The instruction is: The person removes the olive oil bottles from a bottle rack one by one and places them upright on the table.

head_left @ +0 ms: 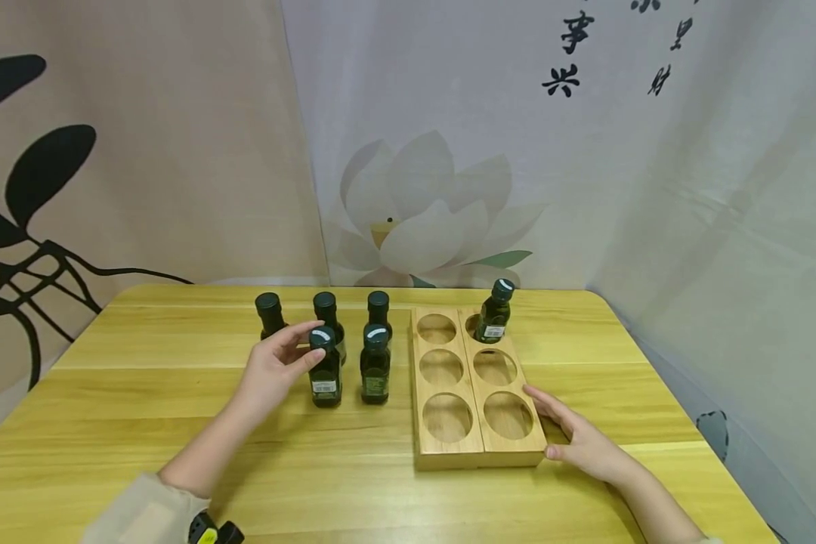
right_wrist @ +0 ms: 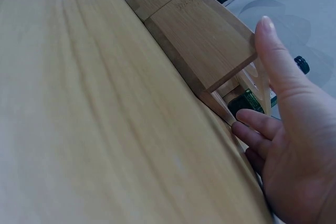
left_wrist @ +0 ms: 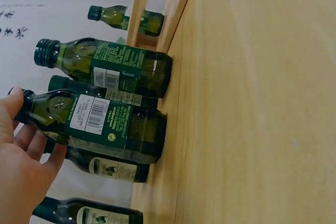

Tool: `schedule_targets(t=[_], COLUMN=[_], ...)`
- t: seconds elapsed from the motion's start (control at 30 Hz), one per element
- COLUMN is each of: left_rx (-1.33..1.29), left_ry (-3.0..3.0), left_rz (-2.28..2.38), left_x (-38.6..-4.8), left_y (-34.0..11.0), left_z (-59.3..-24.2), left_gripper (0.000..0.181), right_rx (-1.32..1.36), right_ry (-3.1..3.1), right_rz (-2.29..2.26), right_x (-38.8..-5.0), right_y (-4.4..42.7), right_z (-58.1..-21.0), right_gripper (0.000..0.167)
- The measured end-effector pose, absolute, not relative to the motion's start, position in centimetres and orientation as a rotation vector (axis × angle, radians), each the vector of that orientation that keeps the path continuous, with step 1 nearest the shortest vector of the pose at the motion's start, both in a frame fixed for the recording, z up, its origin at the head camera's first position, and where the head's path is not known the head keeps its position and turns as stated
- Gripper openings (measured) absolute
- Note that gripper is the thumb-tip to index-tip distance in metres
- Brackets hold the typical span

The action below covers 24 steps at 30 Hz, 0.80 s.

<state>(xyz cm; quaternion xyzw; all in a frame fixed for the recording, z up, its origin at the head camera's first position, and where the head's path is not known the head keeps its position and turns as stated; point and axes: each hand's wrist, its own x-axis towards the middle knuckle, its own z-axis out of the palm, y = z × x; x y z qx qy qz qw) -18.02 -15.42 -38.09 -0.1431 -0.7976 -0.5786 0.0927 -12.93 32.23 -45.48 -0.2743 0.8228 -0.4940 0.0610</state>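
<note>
My left hand (head_left: 277, 368) pinches the dark cap of a green glass bottle (left_wrist: 115, 124) with a white barcode label, which stands upright at the front left of a group. Another green bottle (head_left: 375, 366) stands just to its right, and several more stand behind, one partly hidden by the left hand. My right hand (head_left: 578, 438) rests against the right side of a wooden bottle rack (head_left: 481, 458), fingers fairly straight, thumb near the front corner. One green bottle (head_left: 495, 311) sits in the far right hole of the rack; the other holes hold nothing.
Everything stands on a light wooden table (head_left: 353, 476). Behind it hangs a pale curtain (head_left: 449, 98) with a printed lotus and black characters. A black device (head_left: 212, 530) is worn on the left wrist.
</note>
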Motion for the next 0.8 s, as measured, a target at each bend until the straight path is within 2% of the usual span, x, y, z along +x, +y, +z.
schedule_targets(t=[0.3, 0.8], left_rx=[-0.465, -0.655], left_ry=[-2.321, -2.011], left_rz=[-1.757, -1.865], left_x=[-18.0, -16.7], left_y=[-15.5, -12.0], left_z=[-38.2, -32.4], left_gripper=[0.046, 0.049], right_rx=[-0.822, -0.809], right_ry=[2.49, 2.487], right_rz=[-1.497, -1.495], right_x=[-12.9, -12.8], right_y=[32.2, 32.2], right_z=[-45.3, -45.4], right_gripper=[0.077, 0.077])
